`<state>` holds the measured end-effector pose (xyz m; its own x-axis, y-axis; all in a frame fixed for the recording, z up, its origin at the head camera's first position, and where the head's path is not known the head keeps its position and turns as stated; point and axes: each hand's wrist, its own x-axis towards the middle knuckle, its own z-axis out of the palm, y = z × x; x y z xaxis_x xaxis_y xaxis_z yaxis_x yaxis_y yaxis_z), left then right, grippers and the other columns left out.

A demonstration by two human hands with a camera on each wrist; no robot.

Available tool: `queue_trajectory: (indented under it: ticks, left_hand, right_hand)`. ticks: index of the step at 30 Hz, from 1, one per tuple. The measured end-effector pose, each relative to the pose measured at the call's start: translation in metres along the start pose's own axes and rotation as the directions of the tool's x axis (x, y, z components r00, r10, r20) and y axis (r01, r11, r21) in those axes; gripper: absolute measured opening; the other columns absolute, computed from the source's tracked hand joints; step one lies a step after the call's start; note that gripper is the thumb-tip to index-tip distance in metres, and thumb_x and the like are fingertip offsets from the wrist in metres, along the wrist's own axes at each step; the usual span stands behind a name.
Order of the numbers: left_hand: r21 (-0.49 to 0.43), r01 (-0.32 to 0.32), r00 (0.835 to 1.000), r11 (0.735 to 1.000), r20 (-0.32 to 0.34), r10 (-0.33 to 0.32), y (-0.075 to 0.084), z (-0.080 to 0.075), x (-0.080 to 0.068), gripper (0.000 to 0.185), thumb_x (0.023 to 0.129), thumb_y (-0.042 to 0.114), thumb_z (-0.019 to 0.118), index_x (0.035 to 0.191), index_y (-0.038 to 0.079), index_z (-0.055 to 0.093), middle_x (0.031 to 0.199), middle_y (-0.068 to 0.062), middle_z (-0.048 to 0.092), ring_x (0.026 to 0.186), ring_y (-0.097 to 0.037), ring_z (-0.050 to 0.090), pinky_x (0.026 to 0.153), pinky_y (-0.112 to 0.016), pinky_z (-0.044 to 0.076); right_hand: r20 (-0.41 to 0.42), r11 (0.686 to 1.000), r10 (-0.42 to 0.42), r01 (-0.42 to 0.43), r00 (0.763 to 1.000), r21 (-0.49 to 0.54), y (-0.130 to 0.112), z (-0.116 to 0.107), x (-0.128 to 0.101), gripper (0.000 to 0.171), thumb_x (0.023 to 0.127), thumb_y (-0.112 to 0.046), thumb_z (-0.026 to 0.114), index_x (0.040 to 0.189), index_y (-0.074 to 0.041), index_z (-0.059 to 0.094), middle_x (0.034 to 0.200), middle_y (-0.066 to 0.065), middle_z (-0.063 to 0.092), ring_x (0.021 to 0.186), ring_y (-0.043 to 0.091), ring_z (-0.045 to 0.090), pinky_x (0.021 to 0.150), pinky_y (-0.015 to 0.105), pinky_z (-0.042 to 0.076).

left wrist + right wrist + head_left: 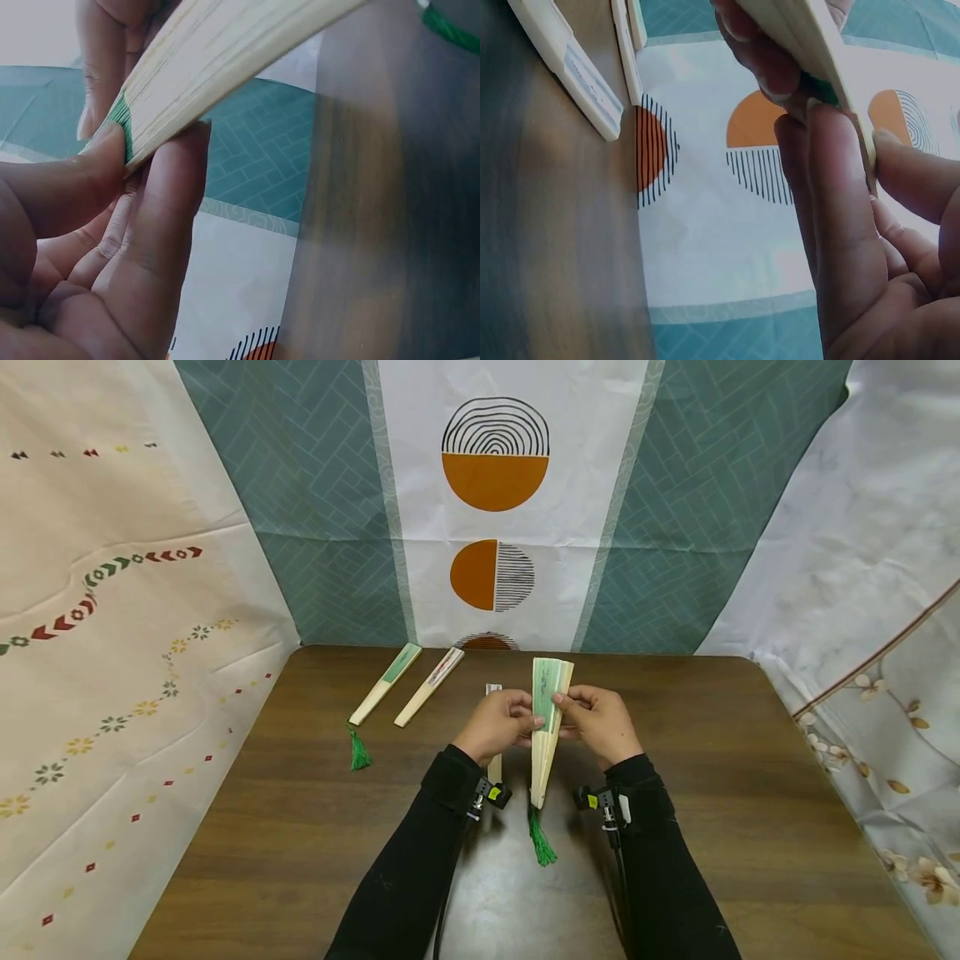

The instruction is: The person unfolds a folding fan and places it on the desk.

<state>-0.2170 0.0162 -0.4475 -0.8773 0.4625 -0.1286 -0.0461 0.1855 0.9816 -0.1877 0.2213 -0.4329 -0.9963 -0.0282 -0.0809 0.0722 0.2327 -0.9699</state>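
Between my two hands is a partly spread folding fan (543, 760) with green leaf and pale bamboo ribs, its narrow end pointing toward me. A green tassel (542, 842) hangs from that end. My left hand (489, 727) pinches the fan's left edge between thumb and fingers; the left wrist view shows the ribs (225, 67) close up. On the opposite edge, my right hand (604, 727) pinches with its thumb in front. Another fan (494, 768) lies on the table, partly hidden by my left hand and wrist.
On the wooden table (262, 827), a closed green fan (385, 685) with a green tassel (358, 752) lies at the back left. Beside it lies a closed fan (429, 687) with a white printed leaf. Patterned cloths hang behind the table and at both sides.
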Motion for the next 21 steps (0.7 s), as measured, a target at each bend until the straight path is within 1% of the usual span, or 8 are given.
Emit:
queue_trajectory:
  ticks: [2, 4, 6, 8, 10, 12, 16, 21]
  left_hand:
    - [-0.008, 0.004, 1.0, 1.0, -0.007, -0.004, 0.0006, -0.0004, 0.0009, 0.021, 0.112, 0.005, 0.072, 0.131, -0.005, 0.073, 0.109, -0.018, 0.082, 0.086, -0.011, 0.074, 0.08, -0.032, 0.072]
    - [-0.019, 0.008, 1.0, 1.0, -0.014, -0.008, 0.0011, -0.0007, 0.0016, 0.021, 0.111, 0.005, 0.072, 0.13, -0.005, 0.073, 0.108, -0.016, 0.082, 0.086, -0.011, 0.074, 0.079, -0.031, 0.072]
    - [-0.029, 0.01, 1.0, 1.0, -0.019, -0.011, 0.0007, -0.0008, 0.0024, 0.021, 0.111, 0.005, 0.073, 0.129, -0.005, 0.073, 0.108, -0.016, 0.081, 0.087, -0.011, 0.075, 0.08, -0.032, 0.072]
    - [-0.04, 0.015, 1.0, 0.999, -0.024, -0.015, 0.0003, -0.0009, 0.0028, 0.021, 0.111, 0.005, 0.073, 0.13, -0.005, 0.073, 0.109, -0.016, 0.081, 0.088, -0.012, 0.076, 0.082, -0.034, 0.073]
    - [-0.047, 0.017, 0.999, 0.999, -0.03, -0.018, 0.0, -0.0008, 0.0028, 0.022, 0.111, 0.005, 0.073, 0.131, -0.005, 0.073, 0.111, -0.017, 0.081, 0.089, -0.013, 0.076, 0.085, -0.036, 0.074]
    - [-0.056, 0.018, 0.999, 0.998, -0.036, -0.02, 0.0001, -0.0007, 0.0028, 0.024, 0.111, 0.005, 0.073, 0.132, -0.005, 0.073, 0.112, -0.017, 0.081, 0.09, -0.013, 0.076, 0.086, -0.037, 0.074]
    - [-0.075, 0.009, 0.998, 0.997, -0.058, -0.013, 0.0006, -0.0004, 0.0027, 0.024, 0.111, 0.004, 0.072, 0.133, -0.006, 0.072, 0.108, -0.013, 0.078, 0.089, -0.013, 0.075, 0.085, -0.038, 0.074]
    - [-0.101, -0.017, 0.994, 0.995, -0.105, 0.006, 0.0012, -0.0003, 0.0032, 0.023, 0.111, 0.001, 0.072, 0.133, -0.006, 0.073, 0.104, -0.008, 0.076, 0.085, -0.01, 0.074, 0.09, -0.047, 0.074]
  right_hand:
    - [0.003, 1.0, 0.009, -0.009, 1.0, 0.023, 0.0, -0.0008, 0.0001, 0.037, 0.117, -0.018, 0.067, 0.14, 0.011, 0.07, 0.103, 0.002, 0.084, 0.087, 0.002, 0.078, 0.08, 0.027, 0.072]
    - [0.015, 0.999, 0.015, -0.016, 1.0, 0.04, 0.0002, -0.0019, 0.0001, 0.039, 0.117, -0.017, 0.067, 0.144, 0.011, 0.068, 0.111, 0.007, 0.085, 0.089, 0.002, 0.079, 0.081, 0.025, 0.072]
    - [0.028, 0.998, 0.02, -0.022, 0.999, 0.054, 0.0003, -0.0029, 0.0002, 0.041, 0.116, -0.016, 0.068, 0.147, 0.01, 0.066, 0.119, 0.011, 0.085, 0.091, 0.002, 0.079, 0.081, 0.025, 0.072]
    - [0.035, 0.997, 0.027, -0.03, 0.999, 0.064, 0.0008, -0.0038, 0.0004, 0.042, 0.116, -0.017, 0.069, 0.148, 0.01, 0.066, 0.121, 0.012, 0.085, 0.093, 0.002, 0.079, 0.082, 0.025, 0.072]
    - [0.037, 0.996, 0.036, -0.039, 0.999, 0.076, 0.0011, -0.0046, 0.0005, 0.042, 0.116, -0.018, 0.069, 0.147, 0.011, 0.066, 0.118, 0.01, 0.085, 0.093, 0.003, 0.08, 0.083, 0.026, 0.072]
    - [0.041, 0.995, 0.045, -0.048, 0.998, 0.087, 0.0011, -0.0053, 0.0005, 0.043, 0.115, -0.018, 0.07, 0.147, 0.011, 0.066, 0.113, 0.004, 0.085, 0.094, 0.004, 0.08, 0.084, 0.027, 0.072]
    - [0.049, 0.989, 0.065, -0.071, 0.997, 0.128, 0.0003, -0.0066, -0.0001, 0.042, 0.115, -0.015, 0.07, 0.147, 0.011, 0.065, 0.104, -0.006, 0.084, 0.091, 0.005, 0.082, 0.087, 0.031, 0.073]
    - [0.065, 0.979, 0.068, -0.079, 0.996, 0.188, 0.0003, -0.0095, -0.0001, 0.036, 0.116, -0.012, 0.066, 0.142, 0.011, 0.059, 0.095, -0.01, 0.083, 0.082, 0.006, 0.083, 0.085, 0.032, 0.073]
